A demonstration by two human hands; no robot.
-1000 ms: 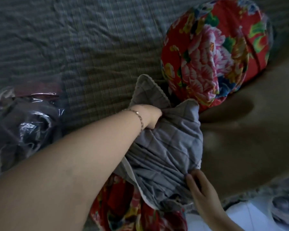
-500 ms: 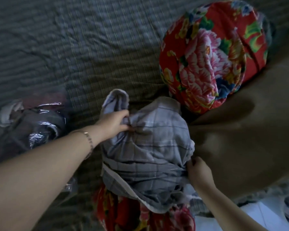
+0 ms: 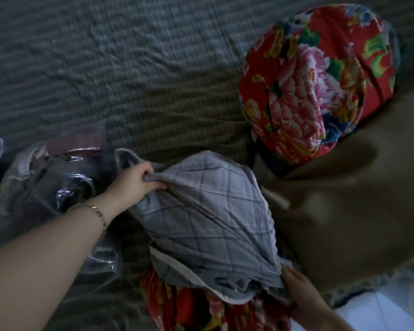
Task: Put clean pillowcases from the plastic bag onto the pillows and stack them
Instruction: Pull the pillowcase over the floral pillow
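Pillowcase partly on, both hands on the cloth
Fingers of the left hand (image 3: 139, 182) were curled round a bunched fold at the far corner of the grey checked pillowcase (image 3: 208, 216); the right hand (image 3: 299, 290) pinched its open hem. The red floral pillow (image 3: 177, 306) showed bare just left of the right fingers. The plastic bag (image 3: 46, 187) lay just left of the left fingers on the bed (image 3: 105, 68). Next, likely: draw the hem down over the bare end, keeping the far corner seated
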